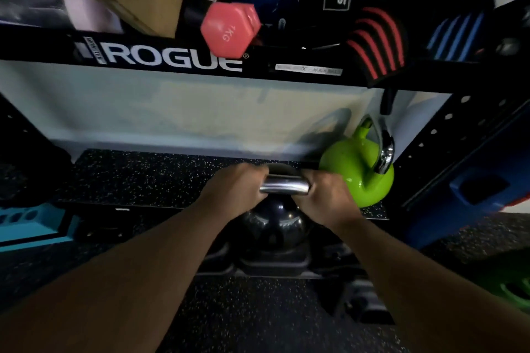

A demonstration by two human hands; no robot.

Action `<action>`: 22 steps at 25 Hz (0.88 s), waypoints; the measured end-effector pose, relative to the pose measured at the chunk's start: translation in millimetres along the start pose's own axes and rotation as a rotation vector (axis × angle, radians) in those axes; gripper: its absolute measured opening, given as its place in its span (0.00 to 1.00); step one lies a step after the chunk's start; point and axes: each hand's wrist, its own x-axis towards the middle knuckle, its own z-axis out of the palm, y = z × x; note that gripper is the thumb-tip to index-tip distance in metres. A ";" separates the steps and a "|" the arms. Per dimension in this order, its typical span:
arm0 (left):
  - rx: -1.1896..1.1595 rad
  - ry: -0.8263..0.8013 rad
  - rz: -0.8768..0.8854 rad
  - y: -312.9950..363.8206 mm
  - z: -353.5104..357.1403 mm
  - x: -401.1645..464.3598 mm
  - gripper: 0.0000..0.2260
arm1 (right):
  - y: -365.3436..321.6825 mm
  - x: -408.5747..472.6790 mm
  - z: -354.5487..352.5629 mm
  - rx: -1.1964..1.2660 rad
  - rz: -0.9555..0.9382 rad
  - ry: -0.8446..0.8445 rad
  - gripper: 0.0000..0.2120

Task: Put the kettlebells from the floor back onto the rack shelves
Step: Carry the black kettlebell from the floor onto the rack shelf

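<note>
Figure: a person lifting a kettlebell toward a storage rack, read from left to right.

At far left, the speckled lower shelf of the rack lies bare for most of its width, so there is room for more weights. Above it runs the upper shelf rail, marked ROGUE, carrying a pink dumbbell and striped wraps; none of these belongs to the task.

At centre, the left hand and the right hand grip the chrome handle of a black kettlebell, one at each end, with the fingers curled tight around the bar. The ball hangs below the hands at the front edge of the lower shelf; whether it has cleared that edge cannot be told from here. Judged from this position, the black kettlebell is in transit and not yet set down.

At right, a green kettlebell rests on the lower shelf, leaning with its handle toward the rack's upright post; this one appears to be already stowed.

At the lower right edge, a green shape lies on the floor. It is too blurred to identify, but it may be another weight awaiting return.
</note>
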 end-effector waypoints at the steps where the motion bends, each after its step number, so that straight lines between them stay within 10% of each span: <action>1: -0.004 0.027 0.008 -8.6 4.5 14.3 0.10 | 7.9 16.7 8.2 -0.027 0.017 0.005 0.07; 22: -0.326 0.078 -0.159 -51.2 32.0 111.3 0.16 | 53.0 109.9 42.3 -0.083 0.191 -0.221 0.15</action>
